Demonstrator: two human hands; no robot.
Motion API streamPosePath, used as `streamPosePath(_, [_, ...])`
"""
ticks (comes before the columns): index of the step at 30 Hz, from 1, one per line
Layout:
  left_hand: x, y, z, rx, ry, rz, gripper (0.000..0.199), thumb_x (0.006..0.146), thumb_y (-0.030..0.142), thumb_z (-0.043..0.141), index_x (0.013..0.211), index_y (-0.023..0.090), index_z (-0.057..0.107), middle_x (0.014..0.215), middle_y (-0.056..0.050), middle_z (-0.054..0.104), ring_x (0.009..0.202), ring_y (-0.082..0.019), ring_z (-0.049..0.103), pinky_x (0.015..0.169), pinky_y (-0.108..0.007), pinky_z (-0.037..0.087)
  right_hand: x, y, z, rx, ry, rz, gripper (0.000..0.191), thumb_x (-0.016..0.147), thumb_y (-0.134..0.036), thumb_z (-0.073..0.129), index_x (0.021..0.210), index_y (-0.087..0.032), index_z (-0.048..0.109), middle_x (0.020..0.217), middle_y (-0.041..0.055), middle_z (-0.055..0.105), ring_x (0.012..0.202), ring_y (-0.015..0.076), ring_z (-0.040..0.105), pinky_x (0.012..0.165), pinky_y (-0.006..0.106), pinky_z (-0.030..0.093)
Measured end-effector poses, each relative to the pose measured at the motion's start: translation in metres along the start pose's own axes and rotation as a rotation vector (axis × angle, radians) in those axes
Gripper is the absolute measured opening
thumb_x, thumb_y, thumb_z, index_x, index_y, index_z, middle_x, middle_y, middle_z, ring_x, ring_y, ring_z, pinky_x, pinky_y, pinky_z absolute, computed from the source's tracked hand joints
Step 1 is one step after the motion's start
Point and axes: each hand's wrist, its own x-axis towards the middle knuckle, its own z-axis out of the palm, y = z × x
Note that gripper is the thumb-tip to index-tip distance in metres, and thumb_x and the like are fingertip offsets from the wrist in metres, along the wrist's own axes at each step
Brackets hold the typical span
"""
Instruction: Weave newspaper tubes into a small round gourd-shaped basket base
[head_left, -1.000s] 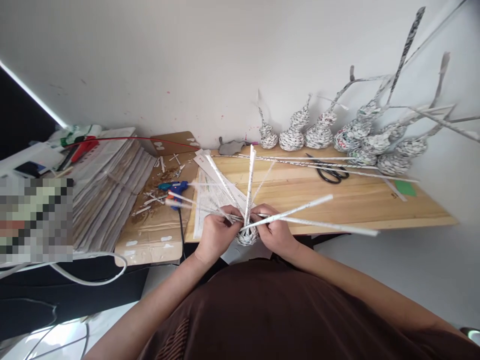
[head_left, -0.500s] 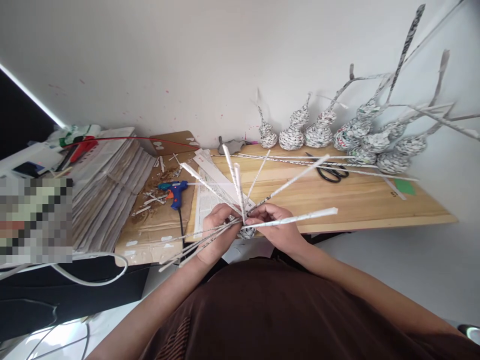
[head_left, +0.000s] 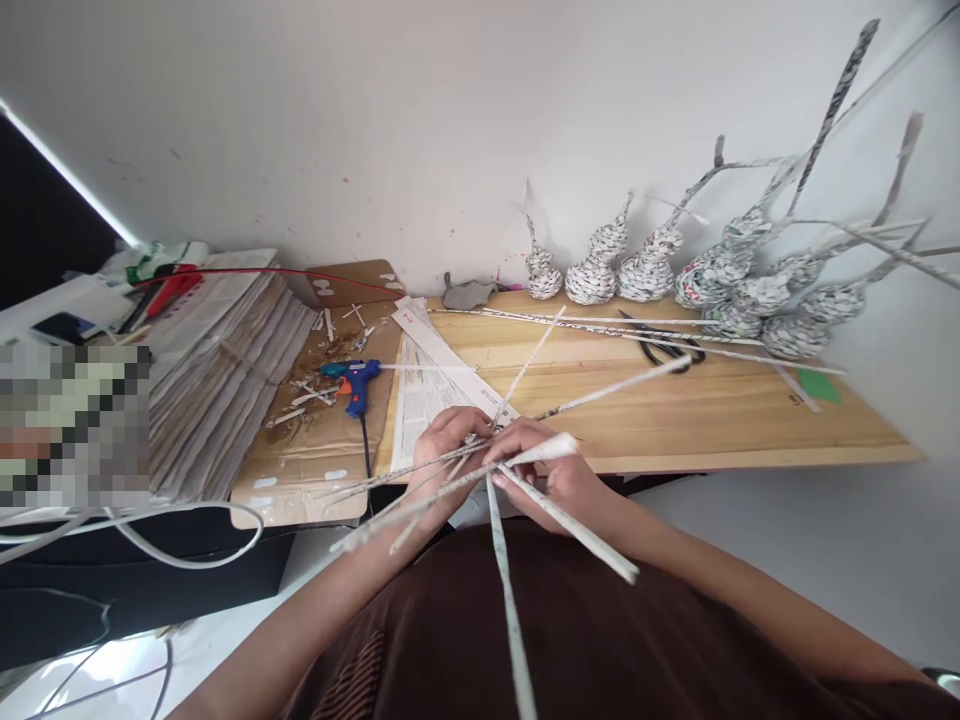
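A person in a dark brown shirt (head_left: 600, 610) works at a pale wooden surface (head_left: 750, 430), seen from above; a fan of rolled paper strips (head_left: 575, 523) spreads from between the two hands, at the surface's near edge left of centre; the left hand (head_left: 450, 440) is curled around the place where the strips meet, and the right hand (head_left: 551, 465) pinches strips close beside it; the meeting point itself is mostly hidden by fingers.

The likeliest trouble is slackening; if the left hand eased its hold, the crossings could spread apart; a sharp bend under the right hand's fingers could crease or split a strip, since rolled paper looks easy to kink; the long ends cross one another and lie over the left forearm, so a turn of the bundle could tangle them; one hangs nearward over the shirt, where it could catch or be crushed.

To the left, a blue glue gun (head_left: 362, 385) rests on cardboard (head_left: 300, 510), its pale glue stick (head_left: 427, 367) reaching right over printed sheets (head_left: 420, 400); a sweeping strip could knock it; black scissors (head_left: 667, 350) lie far right, well apart from the hands.
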Motion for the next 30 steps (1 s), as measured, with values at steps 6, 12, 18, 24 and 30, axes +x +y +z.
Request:
streamPosePath(6, [-0.004,-0.002,0.002,0.053,0.024,0.048,0.005,0.083,0.022,0.071,0.084,0.021,0.066,0.094,-0.002,0.073,0.089,-0.018,0.067,0.080,-0.031,0.054,-0.007,0.003,-0.006,-0.073,0.067,-0.023,0.028,0.087,-0.012,0.055,0.102,-0.023,0.075,0.104,0.0089,0.070,0.095,0.0216,0.067,0.085,0.036,0.055])
streamPosePath(12, [-0.003,0.000,0.005,0.140,0.036,0.112,0.005,0.085,0.018,0.069,0.082,0.021,0.065,0.084,-0.001,0.072,0.085,-0.017,0.067,0.080,-0.029,0.053,-0.012,0.010,-0.008,-0.234,0.216,0.109,0.019,0.089,-0.017,0.055,0.099,-0.021,0.071,0.092,0.0065,0.071,0.076,0.0176,0.065,0.069,0.030,0.053])
streamPosePath(18, [-0.006,0.001,0.004,0.154,0.048,0.117,0.004,0.086,0.020,0.067,0.085,0.021,0.064,0.083,0.000,0.070,0.083,-0.016,0.066,0.078,-0.026,0.052,-0.009,0.005,-0.011,-0.344,0.159,0.274,0.018,0.090,-0.033,0.060,0.079,-0.020,0.067,0.076,0.0042,0.069,0.070,0.0175,0.062,0.066,0.030,0.047])
streamPosePath(24, [-0.007,-0.002,0.006,0.164,0.060,0.128,0.002,0.088,0.020,0.065,0.086,0.021,0.064,0.087,-0.001,0.070,0.084,-0.016,0.066,0.078,-0.027,0.052,0.001,0.023,-0.002,0.229,0.263,0.572,0.036,0.081,-0.049,0.070,0.096,-0.017,0.065,0.077,0.0032,0.070,0.066,0.0150,0.063,0.059,0.026,0.050])
streamPosePath(30, [-0.007,0.002,0.004,0.160,0.032,0.060,0.002,0.086,0.020,0.067,0.087,0.022,0.067,0.083,-0.001,0.071,0.081,-0.016,0.067,0.077,-0.027,0.053,0.004,0.033,0.006,0.401,0.303,0.605,0.034,0.078,-0.050,0.072,0.077,-0.018,0.061,0.047,-0.0059,0.053,0.037,0.0076,0.043,0.036,0.019,0.033])
